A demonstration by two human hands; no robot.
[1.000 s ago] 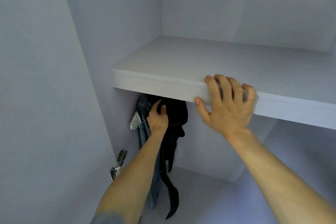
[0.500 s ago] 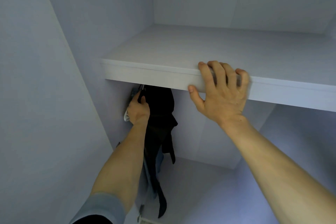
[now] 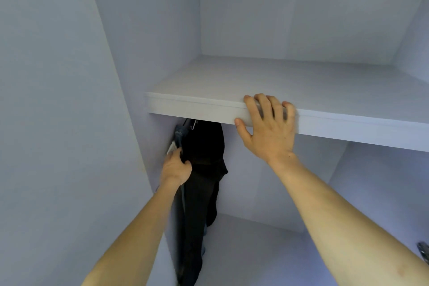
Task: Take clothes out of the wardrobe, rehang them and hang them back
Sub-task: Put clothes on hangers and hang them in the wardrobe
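Observation:
A black garment (image 3: 204,169) hangs under the white wardrobe shelf (image 3: 197,105) at the left of the lower compartment. Blue jeans (image 3: 180,133) hang just left of it, with a pale patch showing. The hangers' tops are hidden by the shelf. My left hand (image 3: 176,168) reaches in below the shelf and grips the clothes where the jeans meet the black fabric. My right hand (image 3: 270,129) rests on the shelf's front edge, fingers laid over the top and thumb against its face.
The open wardrobe door (image 3: 58,123) stands close on the left. The side wall (image 3: 148,30) and back panel (image 3: 301,7) enclose the upper compartment. A metal hinge (image 3: 423,254) shows at the right edge. The wardrobe floor (image 3: 255,251) lies below.
My left hand has slid lower on the hanging clothes and now grips them further down. The view shifted right and down. My right hand stays on the shelf edge.

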